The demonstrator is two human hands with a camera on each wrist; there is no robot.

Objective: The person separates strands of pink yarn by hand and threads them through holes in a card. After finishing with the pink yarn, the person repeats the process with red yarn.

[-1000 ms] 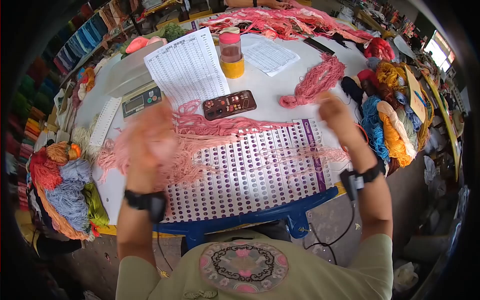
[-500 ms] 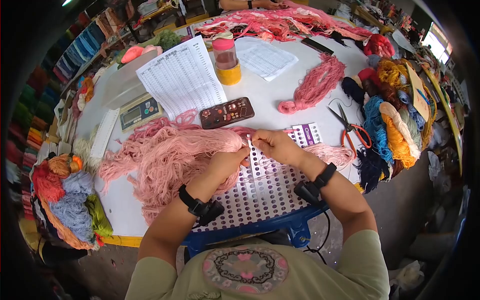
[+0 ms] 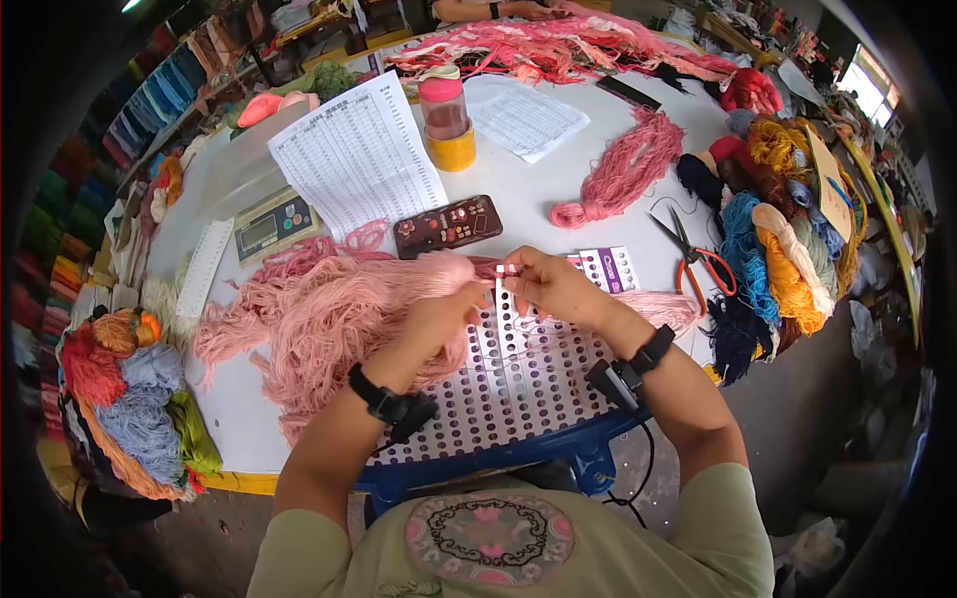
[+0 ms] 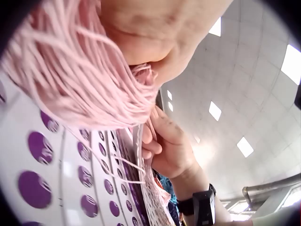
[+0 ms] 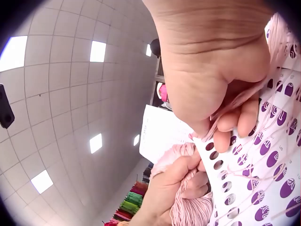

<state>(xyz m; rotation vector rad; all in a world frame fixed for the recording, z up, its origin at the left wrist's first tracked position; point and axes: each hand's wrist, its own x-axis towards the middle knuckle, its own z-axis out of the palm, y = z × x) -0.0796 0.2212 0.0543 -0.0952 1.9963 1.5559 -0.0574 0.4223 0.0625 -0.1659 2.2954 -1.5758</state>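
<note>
Curling my left grip (image 3: 439, 317) round the fluffy pale pink yarn hank (image 3: 329, 309) holds it beside the white purple-dotted punched card (image 3: 518, 384) on the bench (image 3: 538, 189). My right grip (image 3: 553, 286) pinches loose strands (image 5: 218, 125) at the card's top edge, within easy reach of its holes.

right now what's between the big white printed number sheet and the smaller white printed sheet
A pink-lidded clear jar on a yellow roll, between big sheet and smaller sheet; head view shows it.

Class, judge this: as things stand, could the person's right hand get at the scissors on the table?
Probably yes. The scissors lie uncovered on the table, just right of the right hand, with nothing standing between. But that hand is pinching pink yarn, so it would have to let go first.
</note>
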